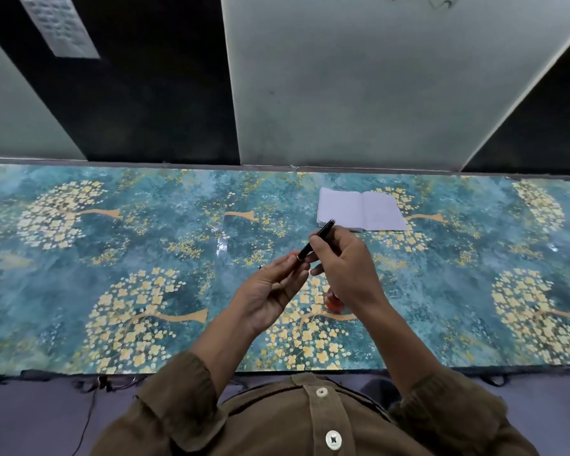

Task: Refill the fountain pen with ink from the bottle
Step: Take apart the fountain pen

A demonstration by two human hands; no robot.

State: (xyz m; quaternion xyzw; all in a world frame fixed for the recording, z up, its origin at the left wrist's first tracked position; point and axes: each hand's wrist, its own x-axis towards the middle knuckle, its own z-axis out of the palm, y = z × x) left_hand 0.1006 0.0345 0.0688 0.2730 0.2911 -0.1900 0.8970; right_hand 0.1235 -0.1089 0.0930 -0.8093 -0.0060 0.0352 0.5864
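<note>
**Pen up in both hands, bottle waiting underneath**

Starting at nine o'clock, the teal tabletop printed with golden blossom trees (pixel 79 258) lies open out that way. Moving in to centre, here's the left hand (pixel 270 287), palm turned up, fingertips pinching the lower end of the slim black fountain pen (pixel 316 240) right at its gold ring. The pen slants up toward one o'clock, held in the air above the table, not resting on anything. Next across, the right hand (pixel 343 268) wraps its fingers round the pen's upper barrel, a firm hold from above. Just beneath that wrist, at about five o'clock of the pen, a small orange-red shape (pixel 334 304) peeks out, likely the ink bottle, though it's mostly hidden and I can't tell whether it's capped. Further out at one o'clock, a white open notebook (pixel 362 209) lies flat, well apart from the hands.

My read: this is the opening-up step, two hands set against each other to twist or pull the pen apart. The next move calls for a steady counter-turn at the joint, keeping the loose piece secure, then clearing the wrist off the bottle before dipping.
</note>
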